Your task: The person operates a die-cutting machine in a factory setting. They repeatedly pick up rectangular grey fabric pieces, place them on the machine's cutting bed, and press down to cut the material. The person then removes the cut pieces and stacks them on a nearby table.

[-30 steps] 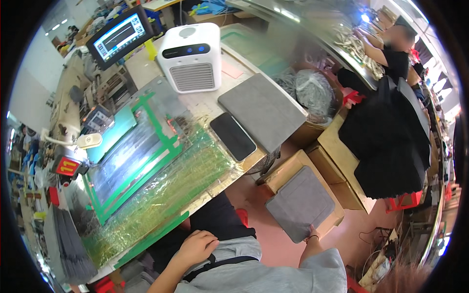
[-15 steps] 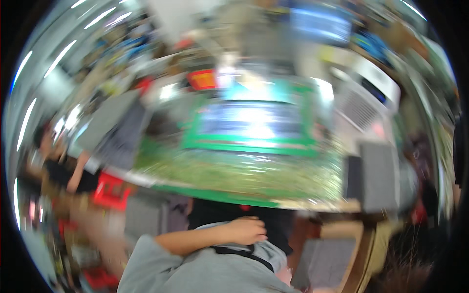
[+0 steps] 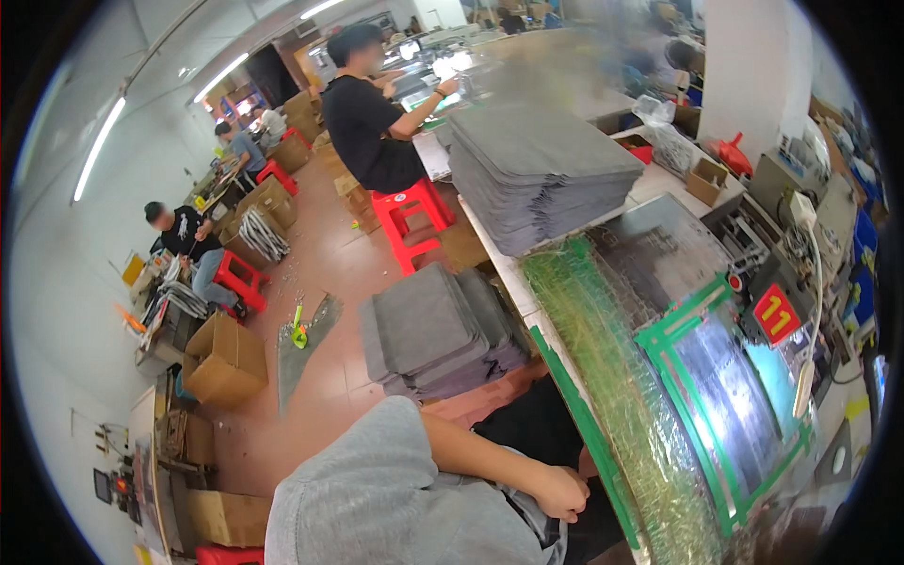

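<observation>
Left hand (image 3: pixel 562 494) was laid over the lap, against dark trousers (image 3: pixel 527 424), forearm run out from a grey sleeve (image 3: pixel 353 476). Fingers were curled in and bunched together; whether anything was pinched underneath could not be told. Right hand was not caught in view, so its grip could not be told either.

Nearest to the left hand, just to its right, the work table (image 3: pixel 527 301) was seen, its near edge covered with green tape (image 3: pixel 586 428). Shiny clear film (image 3: pixel 626 381) was spread over the tabletop behind the tape. Beyond the film a green-framed template (image 3: pixel 659 350) was set flat, a teal sheet (image 3: pixel 772 372) placed by its far side. A red sign (image 3: pixel 777 314) was mounted past the template.

A tall stack of grey panels (image 3: pixel 541 155) was piled on the table's far end, edges slightly uneven. Lower stacks of grey panels (image 3: pixel 424 325) were placed beside the table, well apart from the hand.

Farther off, a co-worker in black (image 3: pixel 363 122) was seated on a red stool (image 3: pixel 410 221), both arms held over a bright work surface. An open cardboard box (image 3: pixel 226 360) was left on the floor
</observation>
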Available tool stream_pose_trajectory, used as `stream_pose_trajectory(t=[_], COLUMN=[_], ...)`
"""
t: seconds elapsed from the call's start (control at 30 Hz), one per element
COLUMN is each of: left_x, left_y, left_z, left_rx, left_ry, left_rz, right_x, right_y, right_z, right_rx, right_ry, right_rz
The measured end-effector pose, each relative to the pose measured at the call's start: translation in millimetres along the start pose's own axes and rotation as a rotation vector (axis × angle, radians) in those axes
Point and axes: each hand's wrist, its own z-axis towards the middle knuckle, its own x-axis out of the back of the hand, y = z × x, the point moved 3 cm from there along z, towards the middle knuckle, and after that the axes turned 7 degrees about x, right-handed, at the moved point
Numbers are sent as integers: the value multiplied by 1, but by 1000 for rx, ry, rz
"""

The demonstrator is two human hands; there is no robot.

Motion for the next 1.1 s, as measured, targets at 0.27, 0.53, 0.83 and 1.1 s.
stream_pose_trajectory(t=[0.27, 0.53, 0.83, 1.1], left_x=[5, 1, 28, 208], left_y=[-12, -11, 27, 69], left_z=[-1, 12, 4, -85], left_rx=[61, 28, -163, -264], left_ry=[-18, -59, -188, -34], left_rz=[-46, -52, -113, -563], right_x=[-37, -28, 2, 28], right_y=[18, 38, 63, 107], right_z=[51, 46, 22, -54], right_rx=[-29, -75, -133, -320], right_ry=[-57, -29, 79, 236], right_rz=[-255, -376, -440, -484])
